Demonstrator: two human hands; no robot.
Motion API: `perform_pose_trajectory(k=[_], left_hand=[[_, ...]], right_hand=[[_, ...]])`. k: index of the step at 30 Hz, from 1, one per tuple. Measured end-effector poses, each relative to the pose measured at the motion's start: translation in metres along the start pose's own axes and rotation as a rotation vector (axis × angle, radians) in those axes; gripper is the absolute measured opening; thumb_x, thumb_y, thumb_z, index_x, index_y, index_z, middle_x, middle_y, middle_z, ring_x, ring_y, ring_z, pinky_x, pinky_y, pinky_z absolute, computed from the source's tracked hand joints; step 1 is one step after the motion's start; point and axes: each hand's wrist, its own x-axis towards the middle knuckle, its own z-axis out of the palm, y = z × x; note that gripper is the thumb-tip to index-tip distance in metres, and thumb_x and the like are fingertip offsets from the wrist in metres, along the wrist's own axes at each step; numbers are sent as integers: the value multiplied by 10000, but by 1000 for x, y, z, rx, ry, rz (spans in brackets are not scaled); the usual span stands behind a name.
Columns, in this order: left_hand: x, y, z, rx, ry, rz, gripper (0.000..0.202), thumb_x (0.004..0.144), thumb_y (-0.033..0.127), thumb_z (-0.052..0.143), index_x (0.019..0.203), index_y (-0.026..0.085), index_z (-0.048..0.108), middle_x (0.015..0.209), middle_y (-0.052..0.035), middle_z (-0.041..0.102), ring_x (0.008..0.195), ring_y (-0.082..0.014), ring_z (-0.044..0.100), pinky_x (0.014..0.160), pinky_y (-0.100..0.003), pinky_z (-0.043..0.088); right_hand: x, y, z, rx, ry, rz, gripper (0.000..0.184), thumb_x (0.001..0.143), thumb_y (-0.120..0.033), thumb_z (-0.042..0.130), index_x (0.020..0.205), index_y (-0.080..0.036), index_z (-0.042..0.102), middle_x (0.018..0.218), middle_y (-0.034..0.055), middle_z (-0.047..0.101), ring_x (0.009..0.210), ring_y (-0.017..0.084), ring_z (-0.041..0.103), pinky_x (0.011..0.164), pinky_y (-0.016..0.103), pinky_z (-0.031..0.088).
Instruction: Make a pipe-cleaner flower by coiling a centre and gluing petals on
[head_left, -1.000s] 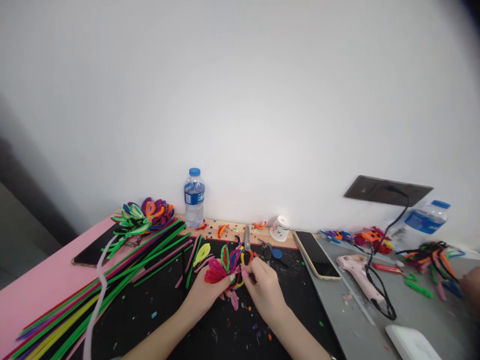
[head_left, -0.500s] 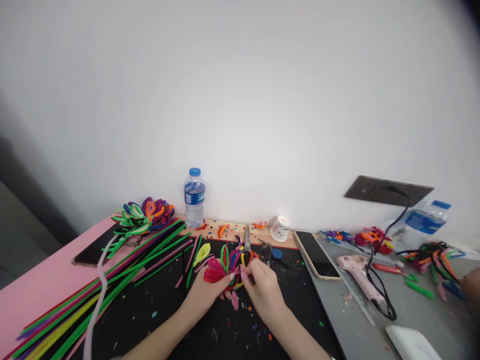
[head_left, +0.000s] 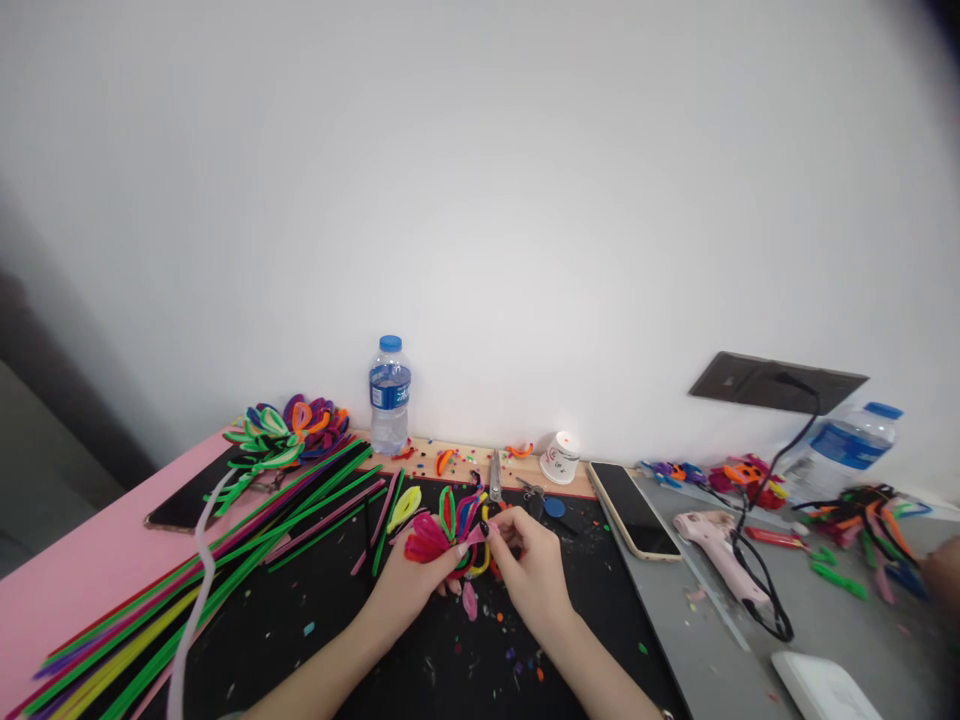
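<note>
I see the multicoloured pipe-cleaner bundle (head_left: 448, 528) over the black mat (head_left: 600, 625), clasped in the left hand (head_left: 412, 582); the right hand (head_left: 536, 565) pinches a pink strip (head_left: 475, 537), now more exposed between the hands; I judge both stay committed there; scissors (head_left: 495, 478) lie beyond.
</note>
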Motion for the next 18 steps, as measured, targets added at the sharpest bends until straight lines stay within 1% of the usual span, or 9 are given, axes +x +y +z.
perform_pose_trajectory(k=[3,5,9,13,18], left_hand=[[0,-1,0,-3,5,1,260,640,365,686,556,162,547,380,18,570,350,-103,497,392,-188,395],[1,-1,0,-4,9,9,243,641,349,685,563,162,551,375,20,567,347,-104,497,389,-186,393],[2,-1,-1,0,7,29,229,645,331,683,556,165,553,375,19,568,349,-107,501,391,-187,397],[1,0,-2,17,8,31,253,644,334,686,521,168,540,372,11,570,344,-107,496,395,-192,399],[-2,6,-1,9,-31,43,248,645,356,685,552,163,559,374,10,569,350,-116,498,398,-203,401]], right_hand=[[1,0,0,92,-25,61,155,843,-272,483,778,-177,587,643,13,579,548,139,529,492,225,403],[2,2,0,159,-33,104,172,840,-293,493,791,-174,607,675,24,595,564,146,538,500,231,414],[5,5,1,325,-48,207,212,825,-348,523,763,-166,614,620,11,576,535,145,532,509,243,431],[8,10,2,474,-68,277,251,812,-386,541,722,-162,611,566,-3,568,508,136,523,511,243,432],[9,16,4,643,-59,386,280,781,-403,574,642,-161,593,524,-15,568,451,113,506,486,225,415]])
